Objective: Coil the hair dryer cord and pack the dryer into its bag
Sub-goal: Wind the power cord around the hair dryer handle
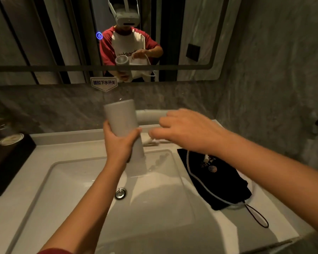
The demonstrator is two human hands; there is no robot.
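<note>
The person stands at a white washbasin (50,173) with both arms reaching out over the bowl. The left hand (120,142) is wrapped around the handle of a grey hair dryer (120,119), fingers and thumb closed on it, so that the dryer's barrel stands up above the fist and the handle's lower end points down toward the basin. The dryer is held in the air above the rear half of the bowl, in front of the white faucet (151,115) at the basin's back edge.

The right hand (184,132) hovers to the right of the dryer, palm down, fingers curled loosely with the fingertips pinched near a bit of the white cord (200,182); whether they actually grip it is hard to tell from this angle. The cord runs down from under that hand and curves across the black drawstring bag (226,182), which lies flat on the counter along the basin's right edge. The bag's thin black loop (257,217) trails toward the front right corner of the counter.

The metal drain (120,193) sits in the middle of the bowl. A dark tray (6,162) with small items rests at the counter's left edge. The mirror (44,33) above reflects the person holding the dryer and a loop of cord.
</note>
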